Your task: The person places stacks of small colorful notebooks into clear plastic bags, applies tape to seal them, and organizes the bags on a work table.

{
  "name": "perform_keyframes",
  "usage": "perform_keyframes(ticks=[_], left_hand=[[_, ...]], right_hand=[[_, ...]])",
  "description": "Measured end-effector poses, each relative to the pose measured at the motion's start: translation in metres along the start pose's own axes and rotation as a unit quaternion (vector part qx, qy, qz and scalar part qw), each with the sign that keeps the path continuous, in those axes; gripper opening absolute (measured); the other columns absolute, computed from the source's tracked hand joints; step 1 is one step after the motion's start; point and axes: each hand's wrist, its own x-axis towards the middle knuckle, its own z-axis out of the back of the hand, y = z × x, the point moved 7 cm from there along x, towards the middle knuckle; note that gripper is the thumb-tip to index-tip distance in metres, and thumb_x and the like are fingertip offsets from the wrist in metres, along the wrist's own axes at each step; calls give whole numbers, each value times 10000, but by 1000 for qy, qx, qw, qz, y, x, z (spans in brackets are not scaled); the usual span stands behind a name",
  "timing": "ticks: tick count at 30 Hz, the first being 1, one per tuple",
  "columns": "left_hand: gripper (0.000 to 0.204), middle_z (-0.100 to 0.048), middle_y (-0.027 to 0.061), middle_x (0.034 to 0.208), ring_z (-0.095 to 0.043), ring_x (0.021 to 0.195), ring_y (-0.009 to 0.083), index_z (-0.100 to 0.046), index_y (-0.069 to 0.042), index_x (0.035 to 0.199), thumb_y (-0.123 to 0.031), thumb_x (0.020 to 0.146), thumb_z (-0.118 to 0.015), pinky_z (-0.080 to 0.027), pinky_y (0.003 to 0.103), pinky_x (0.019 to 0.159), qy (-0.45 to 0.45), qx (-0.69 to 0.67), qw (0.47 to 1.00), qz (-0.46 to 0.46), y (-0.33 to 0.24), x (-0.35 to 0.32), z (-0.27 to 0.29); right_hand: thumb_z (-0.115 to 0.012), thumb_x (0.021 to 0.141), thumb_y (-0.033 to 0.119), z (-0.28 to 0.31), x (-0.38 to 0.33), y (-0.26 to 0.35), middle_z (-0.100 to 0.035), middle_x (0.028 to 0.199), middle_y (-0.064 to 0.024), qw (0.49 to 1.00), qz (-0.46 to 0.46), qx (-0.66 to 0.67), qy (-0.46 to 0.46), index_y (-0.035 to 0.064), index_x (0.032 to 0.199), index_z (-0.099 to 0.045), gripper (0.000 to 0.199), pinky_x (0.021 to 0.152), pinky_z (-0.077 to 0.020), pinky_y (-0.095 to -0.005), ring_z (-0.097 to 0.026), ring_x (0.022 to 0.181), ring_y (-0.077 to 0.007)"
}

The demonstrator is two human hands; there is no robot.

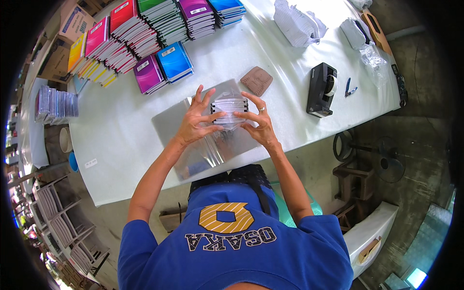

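Over the middle of the table's near side, a small stack of notebooks (229,105) stands edge-on, white page edges and dark binding bits showing, with clear plastic around it. My left hand (197,117) grips its left side, thumb and fingers spread along the plastic. On the opposite side my right hand (258,121), with a ring on one finger, holds it the same way. Beneath lie clear plastic sheets (193,157), spread flat on the white table. How the plastic closes around the stack is hard to make out.
Piles of coloured spiral notebooks (162,24) fill the far left, with a purple notebook (149,72) and a blue one (175,62) nearer. A brown patterned pad (256,80), black tape dispenser (321,89), blue-handled nippers (350,88) and white plastic bag (299,24) lie on the right.
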Motion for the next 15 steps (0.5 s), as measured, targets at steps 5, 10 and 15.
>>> perform_keyframes(ticks=[5, 10, 15], left_hand=[[442, -356, 23, 1522, -128, 1466, 310, -728, -323, 1081, -312, 650, -826, -204, 478, 1165, 32, 41, 999, 10, -4, 5, -1], [440, -371, 15, 1513, -132, 1464, 309, -724, -320, 1090, -319, 660, -820, -202, 473, 1168, 40, 76, 996, 1, -1, 1, -2], [529, -368, 49, 1514, -150, 1460, 334, -698, -321, 1142, -211, 643, -833, -201, 490, 1161, 22, 37, 999, 15, -4, 1, -1]], right_hand=[[-719, 805, 190, 9, 24, 18, -445, 1434, -84, 998, 36, 5, 51, 183, 1127, -700, 323, 1110, -278, -463, -359, 1336, -313], [-653, 864, 294, 18, 59, 23, -482, 1405, -95, 997, 12, 9, 79, 150, 1129, -701, 305, 1108, -263, -467, -368, 1336, -299], [-770, 755, 288, 48, 15, 0, -481, 1409, -86, 996, -13, 83, 24, 159, 1082, -731, 354, 1094, -318, -458, -377, 1340, -286]])
